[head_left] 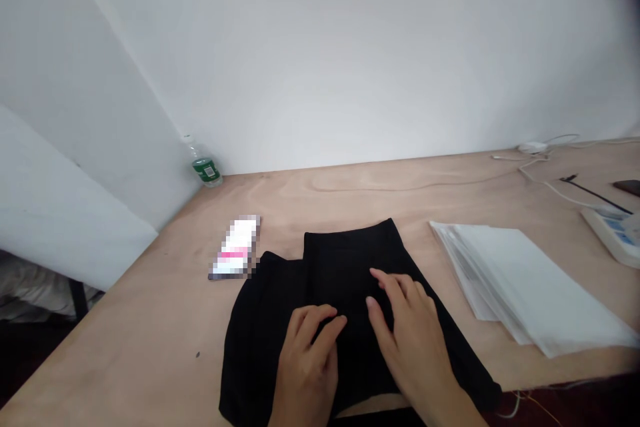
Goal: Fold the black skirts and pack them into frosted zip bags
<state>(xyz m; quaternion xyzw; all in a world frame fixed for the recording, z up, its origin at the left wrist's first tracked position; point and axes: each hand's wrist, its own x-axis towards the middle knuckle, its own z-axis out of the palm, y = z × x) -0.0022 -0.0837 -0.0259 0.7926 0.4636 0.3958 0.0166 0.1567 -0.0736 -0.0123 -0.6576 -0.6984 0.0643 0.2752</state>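
A black garment, apparently partly folded over itself, lies on the wooden table in front of me; its exact kind does not show. My left hand rests on its lower middle, fingers bent and apart, holding nothing visible. To the right, my right hand lies over the cloth with thumb and forefinger spread apart and no cloth gripped between them. Both hands point toward each other across the dark fabric. The garment's lower edge reaches the table's front edge, partly hidden by my forearms.
A phone, its screen lit and pixelated, lies left of the garment. Clear plastic bags are stacked to the right. A bottle with a green label stands in the back left corner. Cables and a white device sit at the right.
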